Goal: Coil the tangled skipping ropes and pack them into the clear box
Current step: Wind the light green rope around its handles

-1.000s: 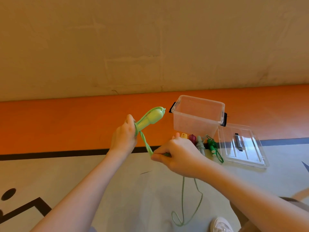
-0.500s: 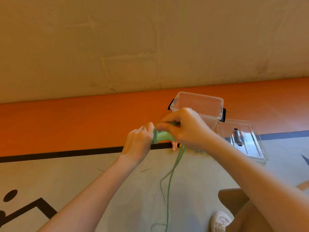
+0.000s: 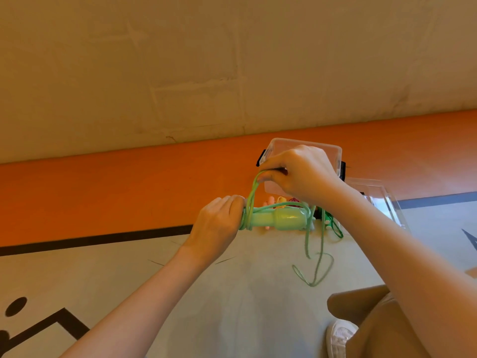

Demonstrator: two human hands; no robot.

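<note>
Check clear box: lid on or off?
Off. The clear box stands open-topped; its lid lies flat on the floor beside it.

Half-coiled green rope (image 3: 280, 218), clear box (image 3: 335, 153) behind

A: how are the person's hands sitting here?

B: the left hand (image 3: 218, 220) is curled into a fist, knuckles up, gripping the narrow end of a pale green plastic skipping-rope handle (image 3: 280, 219) that lies sideways. Its forearm runs up from bottom left, bare.

A: and the other one?

B: the right hand (image 3: 300, 173) is higher and further out, palm down, its fingertips (image 3: 265, 177) pinching a loop of thin green cord (image 3: 251, 200) above the handle. Its bare forearm slants in from the right edge, wrist bent down a bit.
</note>
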